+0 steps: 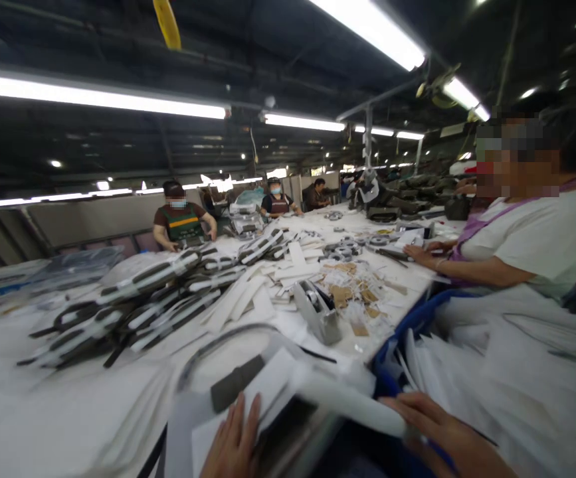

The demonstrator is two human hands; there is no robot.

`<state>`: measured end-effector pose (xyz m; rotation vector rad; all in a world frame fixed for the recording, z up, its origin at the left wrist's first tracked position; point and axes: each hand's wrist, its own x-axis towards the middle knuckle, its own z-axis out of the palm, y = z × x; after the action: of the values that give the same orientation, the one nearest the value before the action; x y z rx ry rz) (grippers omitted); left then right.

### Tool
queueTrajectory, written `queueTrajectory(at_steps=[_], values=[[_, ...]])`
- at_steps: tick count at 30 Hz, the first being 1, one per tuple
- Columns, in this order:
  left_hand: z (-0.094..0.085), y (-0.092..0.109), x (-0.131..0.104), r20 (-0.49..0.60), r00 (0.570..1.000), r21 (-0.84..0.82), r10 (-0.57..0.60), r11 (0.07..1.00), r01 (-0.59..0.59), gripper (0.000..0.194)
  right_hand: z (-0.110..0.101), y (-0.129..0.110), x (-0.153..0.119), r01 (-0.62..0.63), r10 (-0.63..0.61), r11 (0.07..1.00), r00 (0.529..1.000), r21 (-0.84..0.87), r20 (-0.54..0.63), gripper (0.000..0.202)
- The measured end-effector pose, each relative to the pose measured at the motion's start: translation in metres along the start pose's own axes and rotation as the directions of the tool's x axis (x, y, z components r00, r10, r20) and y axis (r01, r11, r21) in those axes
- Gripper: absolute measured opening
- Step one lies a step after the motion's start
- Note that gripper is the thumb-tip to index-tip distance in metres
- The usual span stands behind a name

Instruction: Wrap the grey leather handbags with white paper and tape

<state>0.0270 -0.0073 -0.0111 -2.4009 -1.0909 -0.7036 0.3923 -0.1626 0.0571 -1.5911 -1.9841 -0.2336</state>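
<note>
At the bottom middle lies a dark bag-like piece (288, 428), its edges cut off and blurred. A white foam-wrapped strap (350, 401) arches over it. My right hand (442, 431) has its fingers closed around the strap's right end. With fingers stretched out, my left hand (235, 438) rests on a white sheet (268, 385) against the dark piece. Beside that sheet shows a grey-brown flap (238, 383). A dark thin cord or strap (228, 328) loops on the table behind. Both palms are hidden.
Dark wrapped pieces (138, 312) are heaped left on the white table (43, 411). A tape dispenser (316, 312) stands ahead, near paper scraps (352, 292). A blue bin (384, 368) with white sheets sits right. Co-workers, one a white-sleeved person (531, 239), work around the table.
</note>
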Motion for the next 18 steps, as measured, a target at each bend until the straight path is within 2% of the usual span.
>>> queueTrajectory(at_steps=[1,2,3,5,7,9,11,15,18], values=[[-0.013,0.001,0.001,0.070,0.997,-0.009,0.009,1.000,-0.008,0.083,0.000,0.000,0.005,0.085,-0.083,0.996,0.995,-0.026,0.051,0.055],[-0.026,0.002,0.004,0.188,0.982,-0.022,-0.009,1.000,0.013,0.077,0.002,0.000,0.011,0.166,-0.162,0.985,0.983,-0.047,0.085,0.057],[-0.037,0.002,0.010,0.261,0.964,-0.016,-0.054,0.998,0.061,0.070,0.004,-0.001,0.018,0.232,-0.224,0.971,0.967,-0.056,0.124,0.057],[-0.054,0.002,0.025,0.428,0.899,-0.038,-0.091,0.992,0.119,0.062,0.015,-0.003,0.034,0.375,-0.361,0.926,0.910,-0.033,0.205,0.050],[-0.064,0.002,0.039,0.529,0.843,-0.059,-0.097,0.987,0.150,0.059,0.030,-0.008,0.050,0.474,-0.463,0.881,0.859,0.001,0.221,0.042],[-0.071,0.002,0.048,0.586,0.804,-0.070,-0.097,0.983,0.170,0.059,0.047,-0.018,0.065,0.513,-0.506,0.858,0.841,0.013,0.191,0.038],[-0.076,0.003,0.052,0.611,0.785,-0.077,-0.099,0.980,0.184,0.060,0.065,-0.029,0.078,0.515,-0.510,0.857,0.848,0.009,0.145,0.038],[-0.081,0.005,0.051,0.617,0.779,-0.097,-0.109,0.972,0.213,0.059,0.098,-0.047,0.093,0.478,-0.478,0.878,0.878,0.000,0.025,0.035],[-0.079,0.006,0.049,0.611,0.785,-0.097,-0.101,0.975,0.200,0.074,0.115,-0.055,0.092,0.415,-0.413,0.910,0.908,0.014,-0.076,0.029]])
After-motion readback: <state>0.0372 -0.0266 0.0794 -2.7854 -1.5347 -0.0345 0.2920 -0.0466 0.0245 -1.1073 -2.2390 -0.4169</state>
